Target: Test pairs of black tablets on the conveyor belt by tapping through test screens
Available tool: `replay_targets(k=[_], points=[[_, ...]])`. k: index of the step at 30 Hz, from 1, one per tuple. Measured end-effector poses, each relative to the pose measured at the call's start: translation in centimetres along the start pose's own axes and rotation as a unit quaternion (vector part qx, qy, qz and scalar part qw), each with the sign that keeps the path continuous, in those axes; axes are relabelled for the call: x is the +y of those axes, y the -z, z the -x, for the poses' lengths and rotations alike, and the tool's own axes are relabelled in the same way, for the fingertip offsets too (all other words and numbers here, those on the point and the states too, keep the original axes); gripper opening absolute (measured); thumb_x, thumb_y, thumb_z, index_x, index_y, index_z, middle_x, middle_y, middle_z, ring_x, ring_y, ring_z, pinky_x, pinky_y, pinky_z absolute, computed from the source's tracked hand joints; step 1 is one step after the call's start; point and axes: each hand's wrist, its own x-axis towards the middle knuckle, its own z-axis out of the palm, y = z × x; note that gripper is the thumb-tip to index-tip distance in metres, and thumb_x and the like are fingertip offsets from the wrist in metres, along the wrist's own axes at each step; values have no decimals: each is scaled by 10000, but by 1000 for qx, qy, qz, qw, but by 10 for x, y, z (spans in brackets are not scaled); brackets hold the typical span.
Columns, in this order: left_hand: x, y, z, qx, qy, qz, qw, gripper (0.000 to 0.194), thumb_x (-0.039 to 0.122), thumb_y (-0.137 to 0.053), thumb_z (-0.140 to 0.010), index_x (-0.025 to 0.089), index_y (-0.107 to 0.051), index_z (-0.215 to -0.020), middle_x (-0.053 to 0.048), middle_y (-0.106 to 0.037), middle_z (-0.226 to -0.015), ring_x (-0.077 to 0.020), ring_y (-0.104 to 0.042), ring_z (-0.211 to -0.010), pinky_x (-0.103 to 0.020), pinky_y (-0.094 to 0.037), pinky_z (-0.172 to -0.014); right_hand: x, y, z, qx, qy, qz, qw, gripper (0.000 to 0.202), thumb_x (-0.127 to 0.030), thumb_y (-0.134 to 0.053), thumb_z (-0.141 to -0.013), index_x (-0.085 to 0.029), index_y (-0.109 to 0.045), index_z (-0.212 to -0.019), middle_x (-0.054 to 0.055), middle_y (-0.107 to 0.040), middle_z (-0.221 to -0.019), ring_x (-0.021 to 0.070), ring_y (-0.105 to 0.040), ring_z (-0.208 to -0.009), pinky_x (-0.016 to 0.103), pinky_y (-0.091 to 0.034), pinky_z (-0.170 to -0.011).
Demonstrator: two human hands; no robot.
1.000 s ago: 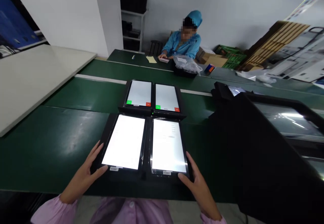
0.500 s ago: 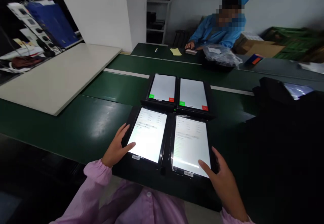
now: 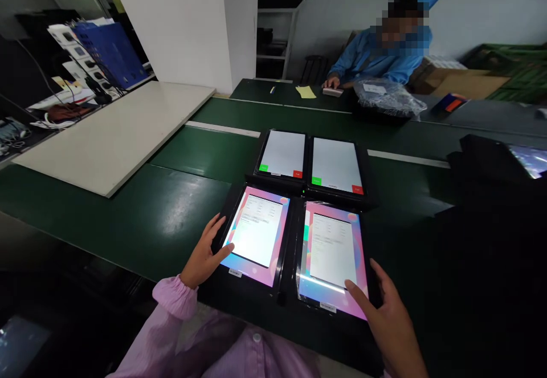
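Observation:
Two lit tablets lie in a black holder nearest my body. On the near left tablet (image 3: 256, 235), my left hand (image 3: 207, 255) rests its thumb at the lower left of the screen, with its fingers spread along the outer edge. My right hand (image 3: 387, 304) has its thumb on the lower right of the near right tablet (image 3: 333, 258), and its fingers lie beside the right edge. Both near screens show a shrunken white page over a pink and blue background. Behind them are a far left tablet (image 3: 283, 153) and a far right tablet (image 3: 335, 162), with pale screens and green and red corner boxes.
A pale board (image 3: 128, 127) lies on the green table (image 3: 188, 195) at left. Across the table a person in blue (image 3: 363, 53) sits behind a plastic-wrapped bundle (image 3: 388, 97). Black equipment (image 3: 482, 161) stands at right. A yellow note (image 3: 306, 92) lies at the back.
Both near screens have gone from full white pages to shrunken pages over a colourful background. My hands keep nearly the same places on the tablets; the view has shifted slightly.

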Motion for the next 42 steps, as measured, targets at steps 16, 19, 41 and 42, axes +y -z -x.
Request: replay_targets(k=[16,19,41,42], points=[[29,-7,25,37,-112,-183,976,531,407,-469,-976,234,-384,-1470,-73,-450,-1508,-266,-333,-1439,-513,-232,-1208,-23,-7,22,28,234,66,970,636,-587,-530,-905,-249,-453,-1438,74,-430,-1495,345,-370,-1382,521,-287,-1151],[45,-27,37,-28,-160,-242,957,581,390,-472,-974,181,-335,-1499,-96,-455,-1505,-282,-244,-1477,-556,-160,-1220,-28,-19,29,-68,337,107,933,502,-515,-523,-940,-284,-524,-1386,42,-460,-1481,330,-362,-1396,537,-280,-1161],[53,-50,33,-30,-250,-242,937,489,310,-500,-969,253,-379,-1440,-57,-507,-1465,-254,-293,-1461,-550,-273,-1198,-11,-2,9,66,316,97,941,349,-445,-471,-986,-217,-633,-1195,93,-615,-1308,292,-504,-1289,538,-401,-1090],[54,-49,32,-27,-249,-241,938,491,307,-497,-970,253,-375,-1442,-56,-506,-1465,-253,-289,-1463,-554,-261,-1201,-13,-3,10,71,316,92,941,349,-441,-468,-988,-219,-624,-1207,92,-614,-1309,287,-505,-1289,531,-404,-1090]])
